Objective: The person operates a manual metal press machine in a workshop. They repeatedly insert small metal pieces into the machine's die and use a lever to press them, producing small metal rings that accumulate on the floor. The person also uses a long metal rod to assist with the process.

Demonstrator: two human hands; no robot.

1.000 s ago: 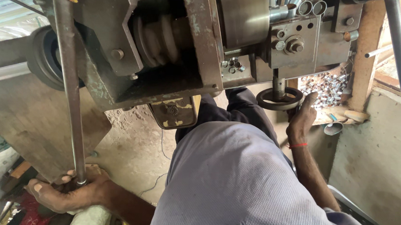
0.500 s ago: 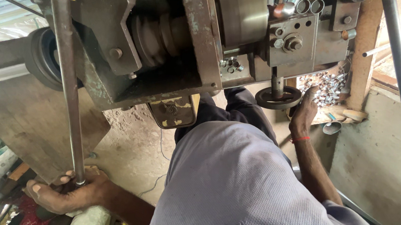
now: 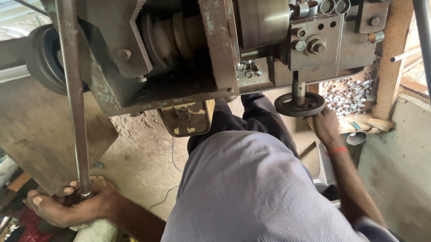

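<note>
Nearest the camera, the grey shirt [image 3: 265, 204] of the person fills the lower middle of the view. At lower left, the left hand [image 3: 65, 206] is wrapped around the bottom end of a long steel rod [image 3: 72, 92], fingers curled over it, the rod rising up and slightly leftwards to a red-tipped top near the upper edge. At right, the right hand [image 3: 325, 126], with a red band [image 3: 338, 150] on its wrist, reaches up to the dark round handwheel [image 3: 299, 104]; its fingers touch the wheel's lower right rim, though I cannot tell whether they close around it. Beyond the hands stands the worn grey machine [image 3: 179, 59] with a stepped pulley [image 3: 168, 33] in its open middle. Farther right, a heap of small shiny metal rings [image 3: 348, 94] lies on a wooden ledge beside the wheel.
</note>
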